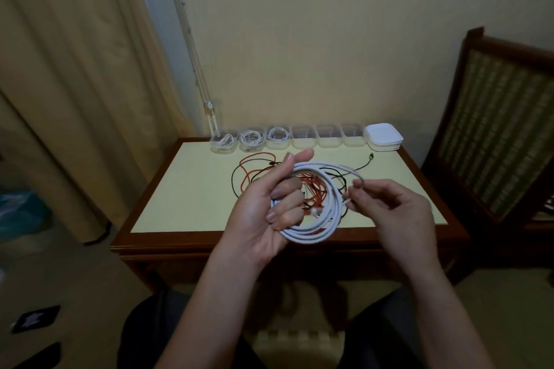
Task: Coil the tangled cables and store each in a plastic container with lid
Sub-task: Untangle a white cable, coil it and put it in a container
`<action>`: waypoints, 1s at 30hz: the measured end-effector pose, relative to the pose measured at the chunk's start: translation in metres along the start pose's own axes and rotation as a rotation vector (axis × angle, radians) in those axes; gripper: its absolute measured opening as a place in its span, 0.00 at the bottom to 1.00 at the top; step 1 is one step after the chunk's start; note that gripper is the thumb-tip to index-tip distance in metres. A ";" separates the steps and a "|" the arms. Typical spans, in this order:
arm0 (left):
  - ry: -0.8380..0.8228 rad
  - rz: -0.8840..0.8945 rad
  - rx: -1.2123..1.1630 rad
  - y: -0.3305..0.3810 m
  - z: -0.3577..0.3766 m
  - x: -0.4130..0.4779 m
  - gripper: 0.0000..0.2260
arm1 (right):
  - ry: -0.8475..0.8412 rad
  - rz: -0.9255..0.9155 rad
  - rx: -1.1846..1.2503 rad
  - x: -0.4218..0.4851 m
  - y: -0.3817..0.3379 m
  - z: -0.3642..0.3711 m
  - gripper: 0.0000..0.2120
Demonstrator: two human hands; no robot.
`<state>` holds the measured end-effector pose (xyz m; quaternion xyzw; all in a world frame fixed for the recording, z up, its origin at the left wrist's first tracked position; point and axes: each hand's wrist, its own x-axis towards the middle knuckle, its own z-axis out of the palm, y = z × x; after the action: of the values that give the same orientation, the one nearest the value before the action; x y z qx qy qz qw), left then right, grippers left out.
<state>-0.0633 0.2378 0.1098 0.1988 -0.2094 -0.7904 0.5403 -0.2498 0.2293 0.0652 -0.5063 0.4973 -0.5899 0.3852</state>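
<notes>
The left hand is raised palm-up, its curled fingers holding a round coil of smooth white cable. The right hand pinches the free end of this cable. Beyond both hands, thin red and black cables lie tangled on the table, before clear plastic containers.

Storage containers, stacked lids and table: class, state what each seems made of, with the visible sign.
Storage containers: likely clear plastic; coiled white cables show through their walls. Stacked lids: opaque white, smooth, probably plastic. Table: dark glossy wooden-looking rim around a pale yellow matte top, material unclear.
</notes>
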 end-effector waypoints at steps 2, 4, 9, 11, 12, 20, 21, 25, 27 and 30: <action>0.023 0.004 0.021 -0.001 -0.001 0.001 0.12 | 0.070 0.052 0.159 0.000 -0.001 0.001 0.07; 0.042 0.016 0.049 -0.003 -0.001 0.003 0.11 | 0.095 0.111 0.315 -0.002 -0.006 0.003 0.08; 0.094 0.103 0.188 -0.009 -0.003 0.007 0.12 | 0.016 0.263 0.593 -0.014 -0.017 0.021 0.09; 0.143 0.185 0.310 -0.011 -0.005 0.007 0.12 | -0.049 0.330 0.647 -0.017 -0.021 0.027 0.09; 0.158 0.221 0.365 -0.012 -0.008 0.007 0.11 | -0.086 0.376 0.668 -0.018 -0.022 0.029 0.09; 0.188 0.410 0.780 -0.015 -0.010 0.004 0.09 | -0.398 0.412 0.539 -0.022 -0.025 0.030 0.14; 0.192 0.419 0.780 -0.014 -0.010 0.004 0.09 | -0.457 0.374 0.442 -0.023 -0.023 0.028 0.18; 0.207 0.405 0.704 -0.007 -0.013 0.005 0.10 | -0.579 0.267 0.121 -0.021 -0.024 0.019 0.19; 0.207 0.407 0.702 -0.004 -0.014 0.004 0.10 | -0.553 0.191 -0.001 -0.020 -0.022 0.018 0.12; 0.204 0.403 0.640 0.002 -0.017 0.005 0.11 | -0.349 0.016 -0.219 -0.014 -0.009 0.017 0.05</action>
<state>-0.0537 0.2307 0.0964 0.3896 -0.4253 -0.5394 0.6135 -0.2299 0.2409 0.0704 -0.6356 0.4881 -0.4327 0.4129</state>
